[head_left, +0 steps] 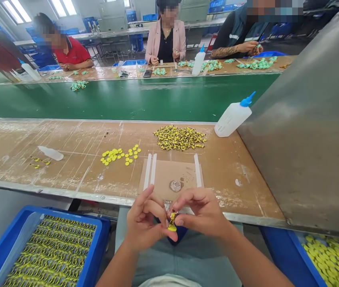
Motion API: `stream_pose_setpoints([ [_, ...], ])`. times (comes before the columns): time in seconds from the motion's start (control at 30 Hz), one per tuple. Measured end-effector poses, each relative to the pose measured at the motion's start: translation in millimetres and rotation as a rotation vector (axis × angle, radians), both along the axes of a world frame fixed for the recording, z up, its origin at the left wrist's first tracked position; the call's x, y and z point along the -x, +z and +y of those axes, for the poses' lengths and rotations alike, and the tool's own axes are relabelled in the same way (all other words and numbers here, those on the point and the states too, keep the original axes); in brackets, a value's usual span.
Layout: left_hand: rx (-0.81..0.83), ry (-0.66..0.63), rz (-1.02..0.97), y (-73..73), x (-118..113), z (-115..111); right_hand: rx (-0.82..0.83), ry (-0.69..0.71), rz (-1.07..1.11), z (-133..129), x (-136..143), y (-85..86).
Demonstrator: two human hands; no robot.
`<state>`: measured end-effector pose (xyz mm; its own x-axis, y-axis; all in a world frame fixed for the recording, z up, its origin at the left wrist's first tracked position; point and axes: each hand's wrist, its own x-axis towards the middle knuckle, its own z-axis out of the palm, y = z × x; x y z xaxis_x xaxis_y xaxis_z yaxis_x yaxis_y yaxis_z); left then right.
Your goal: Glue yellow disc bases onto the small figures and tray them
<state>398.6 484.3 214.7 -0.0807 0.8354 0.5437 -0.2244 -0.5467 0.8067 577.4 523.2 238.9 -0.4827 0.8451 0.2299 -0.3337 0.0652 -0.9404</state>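
Observation:
Between my two hands, just off the table's front edge, is a small yellow and dark figurine [172,219] on a round yellow base. My left hand [145,223] pinches the base between thumb and fingers. At the figurine's upper part, the thumb and fingertips of my right hand [201,211] are closed on it. Beyond my hands, a small round dish [176,185] rests on a cardboard sheet [169,169] marked by white tape strips. Further back lies a heap of small yellow and dark figurines [180,138]. Loose yellow discs [114,154] are scattered to its left.
A white bottle with a blue nozzle [232,119] stands beside the metal panel [316,119]. Left lies a small white bottle [51,153]. Blue crates hold rows of figurines [52,247] and yellow discs [331,259]. Several people sit across the green belt [112,99].

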Motion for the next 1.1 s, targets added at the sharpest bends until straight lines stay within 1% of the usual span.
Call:
stream_pose_setpoints([
  [0.1, 0.027, 0.013, -0.057, -1.7, -1.0, 0.4, -0.17, -0.081, -0.077, -3.3, -3.8, 5.8],
  [0.17, 0.04, 0.027, -0.095, -2.2, -1.8, 1.3, -0.308, -0.107, -0.129, -4.8, -6.0, 9.2],
  [0.23, 0.067, 0.039, -0.135, -2.3, -3.7, 2.0, -0.421, -0.094, -0.137, -5.2, -6.9, 11.1],
  [0.33, 0.127, 0.039, -0.192, -2.5, -9.2, 1.5, -0.52, -0.03, -0.134, -3.6, -6.0, 11.3],
  [0.43, 0.185, 0.01, -0.244, -4.3, -16.6, -0.2, -0.561, -0.001, -0.138, -1.0, -5.4, 10.7],
  [0.57, 0.209, -0.031, -0.298, -8.7, -24.1, -1.9, -0.582, 0.004, -0.123, 0.8, -8.2, 10.5],
  [0.67, 0.22, -0.035, -0.309, -10.2, -26.3, -1.5, -0.577, 0.022, -0.134, 0.7, -11.5, 8.8],
  [0.77, 0.21, -0.017, -0.29, -8.4, -26.4, -0.1, -0.577, 0.028, -0.149, 0.6, -13.3, 7.7],
  [0.93, 0.129, 0.042, -0.204, -4.6, -21.5, 2.0, -0.589, 0.007, -0.21, 1.3, -14.3, 12.7],
  [1.1, -0.036, 0.06, -0.049, -7.1, -9.6, 3.2, -0.632, -0.006, -0.229, 0.2, -18.5, 19.0],
])
